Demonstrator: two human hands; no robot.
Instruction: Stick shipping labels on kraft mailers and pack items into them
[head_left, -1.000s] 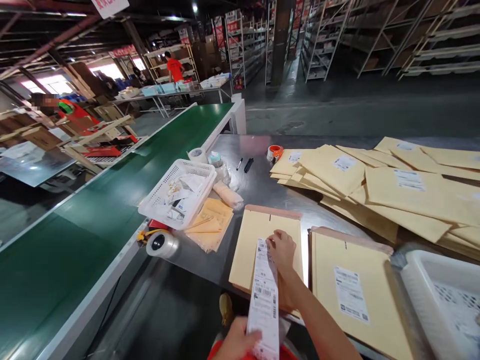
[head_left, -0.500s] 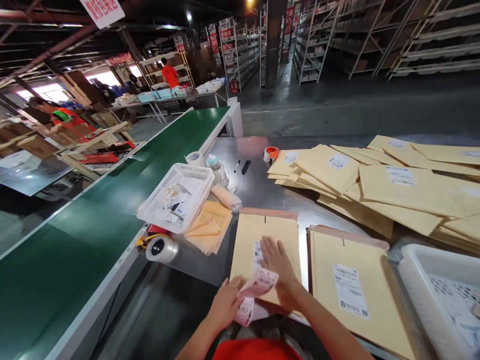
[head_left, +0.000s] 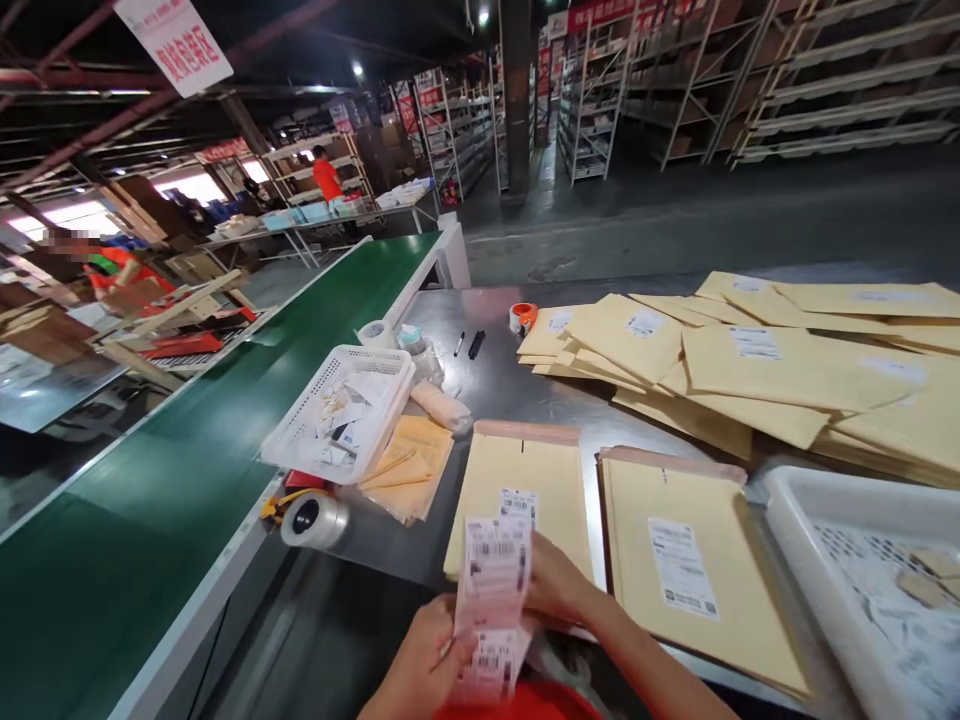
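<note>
Two hands meet at one strip of printed labels (head_left: 491,580), held up over the near edge of the left envelope stack (head_left: 480,465). The left hand (head_left: 431,645) is closed, fingers and thumb pinching the strip's lower left side; the right hand's (head_left: 547,580) fingers are hidden behind it, so their grip cannot be told. Two envelope stacks lie side by side on the tabletop (head_left: 510,375), the right one (head_left: 727,560) showing one label. Around them are two white baskets (head_left: 394,400), two black pens (head_left: 468,344) and one overlapping envelope pile (head_left: 757,375).
</note>
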